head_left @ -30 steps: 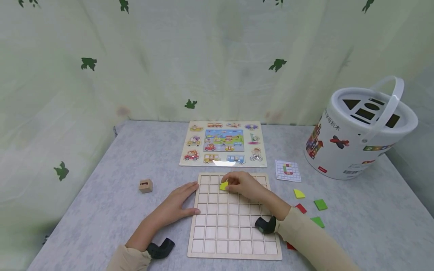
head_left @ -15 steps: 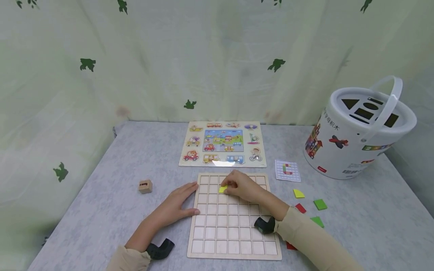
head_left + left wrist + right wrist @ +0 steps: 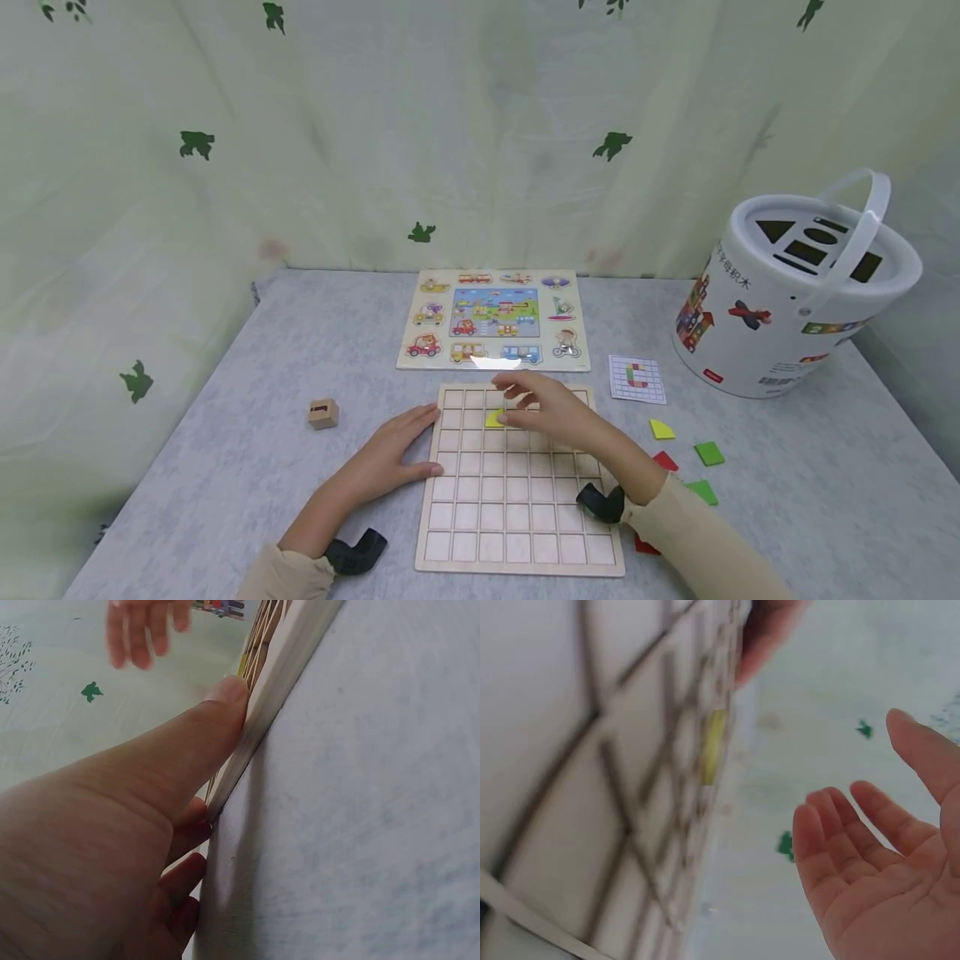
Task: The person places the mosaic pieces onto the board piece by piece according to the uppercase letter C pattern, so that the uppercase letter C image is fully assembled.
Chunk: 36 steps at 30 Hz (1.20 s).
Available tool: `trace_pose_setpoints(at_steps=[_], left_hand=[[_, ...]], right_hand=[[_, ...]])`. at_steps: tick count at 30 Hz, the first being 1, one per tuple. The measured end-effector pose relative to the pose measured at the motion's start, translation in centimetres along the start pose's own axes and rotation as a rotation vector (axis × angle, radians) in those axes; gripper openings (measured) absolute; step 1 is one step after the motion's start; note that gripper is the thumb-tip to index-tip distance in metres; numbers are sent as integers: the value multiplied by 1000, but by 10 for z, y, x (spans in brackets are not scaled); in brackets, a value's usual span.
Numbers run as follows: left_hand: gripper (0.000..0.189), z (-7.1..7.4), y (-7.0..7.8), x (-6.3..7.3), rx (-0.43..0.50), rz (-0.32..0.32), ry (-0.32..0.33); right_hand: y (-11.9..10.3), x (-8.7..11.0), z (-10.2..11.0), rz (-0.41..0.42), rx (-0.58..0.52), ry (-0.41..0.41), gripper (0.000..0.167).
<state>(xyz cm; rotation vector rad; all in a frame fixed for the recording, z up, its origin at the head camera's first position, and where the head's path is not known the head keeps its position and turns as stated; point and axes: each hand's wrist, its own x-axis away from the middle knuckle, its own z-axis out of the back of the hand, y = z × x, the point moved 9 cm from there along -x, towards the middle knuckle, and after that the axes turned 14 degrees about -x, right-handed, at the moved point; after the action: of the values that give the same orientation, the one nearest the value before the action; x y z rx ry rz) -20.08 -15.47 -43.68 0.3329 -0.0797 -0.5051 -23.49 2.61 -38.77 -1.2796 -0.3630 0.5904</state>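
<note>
A wooden grid board lies on the grey table. One yellow tile with a curved corner sits in a cell of its second row, also visible as a yellow patch in the right wrist view. Just over that tile is my right hand, fingers spread apart and holding nothing; the right wrist view shows its bare palm. My left hand rests against the board's left edge, thumb and fingertips touching the rim. In the left wrist view, the thumb lies along the board's side.
Right of the board lie another yellow tile, green tiles and red tiles. A pattern card is beyond them, near a white bucket. A vehicle puzzle lies behind the board; a wooden block sits left.
My right hand has set the yellow tile down into a cell, let go, and lifted slightly up and to the right with its fingers parting. The left hand stays in place.
</note>
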Motion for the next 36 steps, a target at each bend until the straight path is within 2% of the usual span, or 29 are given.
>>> trace_pose_setpoints(at_steps=[6, 10, 13, 16, 23, 29, 36], left_hand=[[81, 0, -1, 0, -6, 3, -2], [81, -1, -2, 0, -6, 3, -4], [81, -1, -2, -1, -1, -1, -3], [81, -2, -3, -1, 1, -2, -2], [81, -2, -3, 0, -1, 1, 0], [81, -1, -2, 0, -1, -4, 5], [81, -1, -2, 0, 8, 1, -10]], right_hand=[[-30, 33, 32, 66, 68, 115, 54], [-33, 61, 56, 98, 151, 186, 56], [-26, 83, 74, 90, 199, 243, 57], [-12, 104, 92, 36, 234, 305, 58], [35, 146, 123, -178, 244, 415, 57], [64, 164, 127, -271, 220, 406, 56], [81, 170, 116, -338, 193, 298, 47]])
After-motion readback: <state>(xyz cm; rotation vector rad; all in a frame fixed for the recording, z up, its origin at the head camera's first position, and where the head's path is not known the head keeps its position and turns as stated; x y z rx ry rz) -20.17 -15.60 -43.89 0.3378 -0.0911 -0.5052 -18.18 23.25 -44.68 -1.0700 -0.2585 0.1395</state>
